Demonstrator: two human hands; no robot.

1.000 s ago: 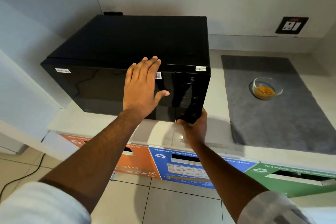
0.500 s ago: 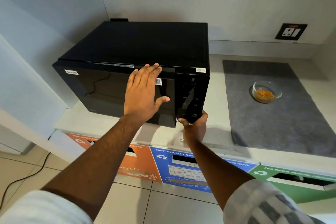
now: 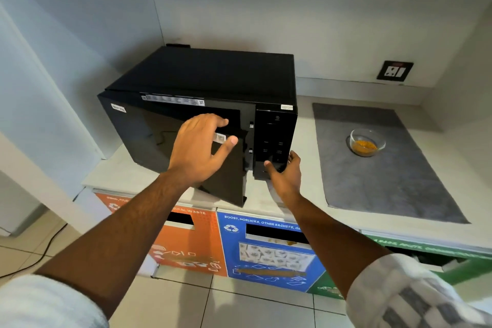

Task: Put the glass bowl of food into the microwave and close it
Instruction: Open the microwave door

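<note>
The microwave door (image 3: 186, 146) has swung ajar; open left hand (image 3: 198, 149) before it, open right hand (image 3: 286, 173) at the panel. Right of it, bowl (image 3: 367, 142) on grey mat (image 3: 386, 181), white counter (image 3: 303, 125). Below, blue bin (image 3: 266, 245) reads "BOOST, HORLICKS".

White counter (image 3: 298, 114), black microwave (image 3: 213, 74), grey mat (image 3: 386, 173)

Black microwave (image 3: 213, 80) on the counter, door (image 3: 226, 168) swung partly open on its left hinge.
Small clear glass bowl (image 3: 367, 142) upright on a grey mat well to the right, holding orange-yellow food (image 3: 364, 147) at its bottom.
</note>
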